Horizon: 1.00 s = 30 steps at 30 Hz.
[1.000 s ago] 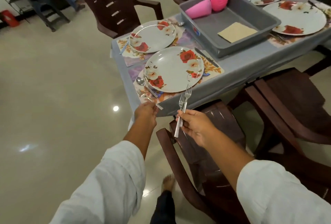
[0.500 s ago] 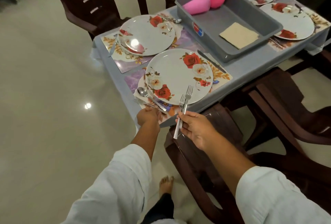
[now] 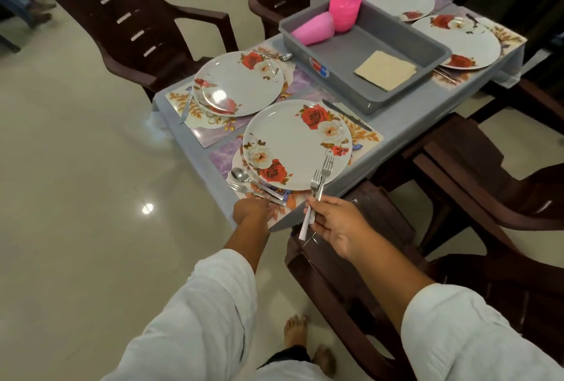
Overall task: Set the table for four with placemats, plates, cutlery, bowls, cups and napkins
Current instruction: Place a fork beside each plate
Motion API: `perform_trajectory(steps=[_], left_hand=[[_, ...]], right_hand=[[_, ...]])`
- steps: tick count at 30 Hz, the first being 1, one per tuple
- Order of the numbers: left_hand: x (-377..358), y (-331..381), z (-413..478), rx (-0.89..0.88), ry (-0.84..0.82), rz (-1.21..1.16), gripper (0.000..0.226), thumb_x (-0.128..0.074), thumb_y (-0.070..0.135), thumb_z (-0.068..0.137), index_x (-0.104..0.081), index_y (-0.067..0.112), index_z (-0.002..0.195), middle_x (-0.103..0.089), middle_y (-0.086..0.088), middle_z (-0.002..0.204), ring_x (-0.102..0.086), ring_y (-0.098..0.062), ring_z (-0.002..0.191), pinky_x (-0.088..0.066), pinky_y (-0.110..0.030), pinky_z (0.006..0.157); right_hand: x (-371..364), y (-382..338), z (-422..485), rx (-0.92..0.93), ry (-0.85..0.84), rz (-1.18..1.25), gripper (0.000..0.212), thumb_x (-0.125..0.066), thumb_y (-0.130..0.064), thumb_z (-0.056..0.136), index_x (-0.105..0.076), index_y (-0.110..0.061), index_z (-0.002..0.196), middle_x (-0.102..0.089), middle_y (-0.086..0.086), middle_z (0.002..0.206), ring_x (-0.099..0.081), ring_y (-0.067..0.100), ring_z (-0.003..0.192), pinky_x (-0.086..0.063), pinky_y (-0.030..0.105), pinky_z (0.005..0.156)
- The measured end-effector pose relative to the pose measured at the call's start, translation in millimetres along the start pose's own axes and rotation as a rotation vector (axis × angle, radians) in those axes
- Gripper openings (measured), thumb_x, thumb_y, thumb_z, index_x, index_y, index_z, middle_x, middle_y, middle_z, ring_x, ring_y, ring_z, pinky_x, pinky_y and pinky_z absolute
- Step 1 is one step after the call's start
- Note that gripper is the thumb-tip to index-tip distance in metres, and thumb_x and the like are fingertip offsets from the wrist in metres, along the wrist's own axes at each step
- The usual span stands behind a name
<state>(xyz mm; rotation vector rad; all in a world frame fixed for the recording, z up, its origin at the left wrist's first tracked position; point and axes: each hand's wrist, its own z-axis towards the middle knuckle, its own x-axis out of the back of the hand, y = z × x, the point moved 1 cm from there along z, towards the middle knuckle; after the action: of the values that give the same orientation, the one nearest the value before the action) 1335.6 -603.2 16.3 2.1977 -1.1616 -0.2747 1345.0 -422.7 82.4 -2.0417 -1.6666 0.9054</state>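
Steel forks [image 3: 319, 185] pinched in my right hand [image 3: 338, 225]; left hand [image 3: 250, 211] fingers unreadable; plates [image 3: 293, 139] laid, pink cups [image 3: 311, 30] and napkins [image 3: 386, 69] unplaced in grey tub [image 3: 351, 87].

On the near corner of the grey-clothed table [image 3: 403, 115], a flowered rectangular placemat [image 3: 366, 136] carries a round rose-patterned plate [image 3: 297, 142]. A steel spoon [image 3: 241, 174] and a steel fork [image 3: 241, 188] lie on the mat left of the plate, and a steel table knife [image 3: 346, 115] lies at its far right. The right hand [image 3: 335, 222] holds two steel forks [image 3: 320, 179] over the plate's near rim. A second rose-patterned plate [image 3: 238, 83] sits behind, by the left edge. Mid-table, a grey plastic tub [image 3: 345, 87] holds a pink plastic cup [image 3: 311, 30] on its side, an upright pink cup stack [image 3: 345, 11] and a beige paper napkin [image 3: 386, 69]. Two more plates [image 3: 457, 42] lie beyond it.
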Motion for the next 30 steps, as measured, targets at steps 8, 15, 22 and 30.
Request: perform_trajectory(steps=[8,15,22,30], left_hand=[[19.1,-10.3,-88.3,-0.18,-0.3,0.059,0.024,-0.068,0.023,0.096,-0.069,0.001,0.103,-0.07,-0.009,0.08,-0.065,-0.009,0.06,-0.06,-0.025,0.064],[78.2,-0.7,-100.9,-0.224,-0.441,0.192,0.023,-0.075,0.016,0.09,-0.073,0.002,0.108,-0.075,-0.014,0.097,-0.071,-0.018,0.085,-0.059,-0.025,0.08],[128.2,38.4,-52.1,-0.183,-0.524,0.176,0.018,-0.071,0.001,0.09,-0.075,0.005,0.107,-0.075,-0.01,0.096,-0.07,-0.016,0.088,-0.057,-0.024,0.082],[190.3,118.5,28.3,-0.194,-0.584,0.17,0.019,-0.07,0.001,0.091,-0.074,0.003,0.109,-0.076,-0.008,0.098,-0.07,-0.013,0.088,-0.058,-0.02,0.079]], right_hand=[[-15.1,10.5,-14.4,0.064,0.016,0.093,0.005,-0.071,-0.013,0.094,-0.072,-0.014,0.098,-0.077,0.001,0.088,-0.072,0.008,0.073,-0.054,0.022,0.064],[-56.5,38.8,-17.4,0.061,-0.007,0.19,0.007,-0.068,-0.009,0.096,-0.072,-0.011,0.102,-0.076,0.007,0.096,-0.072,0.014,0.077,-0.057,0.022,0.068],[-124.2,46.6,5.8,0.093,0.013,0.168,0.015,-0.073,-0.01,0.092,-0.075,-0.006,0.106,-0.078,0.011,0.101,-0.073,0.019,0.085,-0.057,0.024,0.065],[-234.0,38.9,39.0,0.138,0.067,0.229,0.009,-0.067,-0.005,0.095,-0.072,-0.008,0.103,-0.075,0.005,0.089,-0.071,0.012,0.075,-0.056,0.02,0.062]])
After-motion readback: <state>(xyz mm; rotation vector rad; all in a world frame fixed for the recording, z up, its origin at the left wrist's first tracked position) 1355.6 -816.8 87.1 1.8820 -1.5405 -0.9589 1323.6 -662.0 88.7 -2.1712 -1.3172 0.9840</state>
